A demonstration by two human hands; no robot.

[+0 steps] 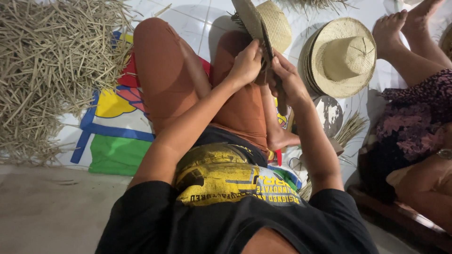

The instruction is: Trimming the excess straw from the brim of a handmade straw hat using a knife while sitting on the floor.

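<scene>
I sit on the floor with my knees bent, in orange shorts and a black shirt. Both hands hold a woven straw hat (263, 21) seen edge-on above my knees. My left hand (246, 63) grips the brim from the left side. My right hand (286, 80) closes on the brim's lower edge from the right, and a dark strip runs down past its fingers. What that strip is I cannot tell.
A large heap of loose straw strips (52, 70) lies at the left. A stack of finished straw hats (340, 56) sits at the right. A colourful mat (115, 136) lies under my legs. Another person in a flowered dress (414, 122) sits at the far right, feet toward the hats.
</scene>
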